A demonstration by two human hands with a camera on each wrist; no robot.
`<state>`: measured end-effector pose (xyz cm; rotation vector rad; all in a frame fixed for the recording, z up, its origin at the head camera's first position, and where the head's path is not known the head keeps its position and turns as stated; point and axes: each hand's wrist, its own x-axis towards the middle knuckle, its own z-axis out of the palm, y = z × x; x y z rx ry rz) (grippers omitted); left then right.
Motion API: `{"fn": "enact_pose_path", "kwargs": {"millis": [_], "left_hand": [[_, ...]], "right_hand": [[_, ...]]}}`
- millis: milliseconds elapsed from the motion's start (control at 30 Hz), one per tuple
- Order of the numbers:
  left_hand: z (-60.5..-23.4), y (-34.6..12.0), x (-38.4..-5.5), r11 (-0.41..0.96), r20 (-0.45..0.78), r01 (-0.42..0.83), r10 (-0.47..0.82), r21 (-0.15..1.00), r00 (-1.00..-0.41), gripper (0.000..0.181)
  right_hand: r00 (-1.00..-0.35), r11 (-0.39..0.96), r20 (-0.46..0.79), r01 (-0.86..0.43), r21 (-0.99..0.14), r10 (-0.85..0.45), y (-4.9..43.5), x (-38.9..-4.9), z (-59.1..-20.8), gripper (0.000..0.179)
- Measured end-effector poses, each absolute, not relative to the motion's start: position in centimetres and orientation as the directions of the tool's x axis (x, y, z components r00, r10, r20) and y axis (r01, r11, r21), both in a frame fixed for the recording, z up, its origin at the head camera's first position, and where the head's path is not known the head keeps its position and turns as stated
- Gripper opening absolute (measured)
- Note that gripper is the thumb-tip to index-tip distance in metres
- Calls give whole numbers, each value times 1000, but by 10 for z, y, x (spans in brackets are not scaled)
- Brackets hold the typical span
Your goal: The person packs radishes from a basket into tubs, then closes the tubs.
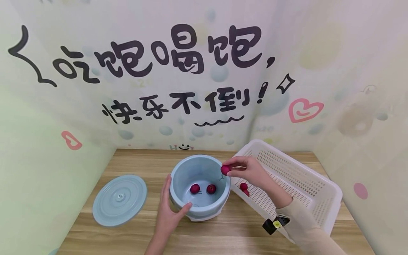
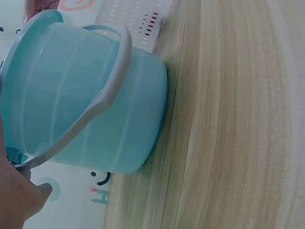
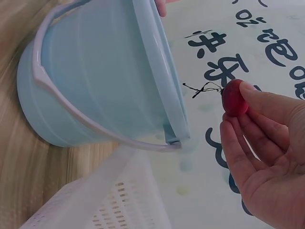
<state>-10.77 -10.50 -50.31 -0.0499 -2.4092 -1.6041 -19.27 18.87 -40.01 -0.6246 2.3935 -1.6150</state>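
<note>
A light blue bucket [image 1: 188, 170] stands upright on the table, with two small round red fruits [image 1: 195, 188] inside on its floor. My left hand [image 1: 169, 209] holds its near-left rim, the thumb over the edge and the fingers along the outer wall. In the left wrist view, the bucket's grey handle [image 2: 102, 98] hangs down against its side. My right hand [image 1: 250, 171] pinches another red fruit [image 3: 233, 98] between thumb and fingertips, just above the bucket's right rim. A thin, dark, branching stem [image 3: 202, 89] sticks out of this fruit.
Right of the bucket, a white perforated basket [image 1: 293, 171] lies partly under my right forearm, with a few red fruits [image 1: 243, 186] near its left side. A round blue lid [image 1: 119, 200] lies flat at left. Behind the table [image 1: 229, 237] rises a printed wall [image 1: 143, 134].
</note>
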Motion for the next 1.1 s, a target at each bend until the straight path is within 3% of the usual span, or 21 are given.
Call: {"fn": "enact_pose_path", "kwargs": {"millis": [567, 1100], "left_hand": [[-504, -104, -107, 391, 241, 181, -110, 902, -964, 107], [-504, -104, -107, 389, 242, 183, -108, 903, -964, 106]], "right_hand": [[-867, 302, 78, -253, -919, -491, 187, -190, -400, 36], [-884, 359, 97, -284, -889, -457, 203, -196, -402, 34]]}}
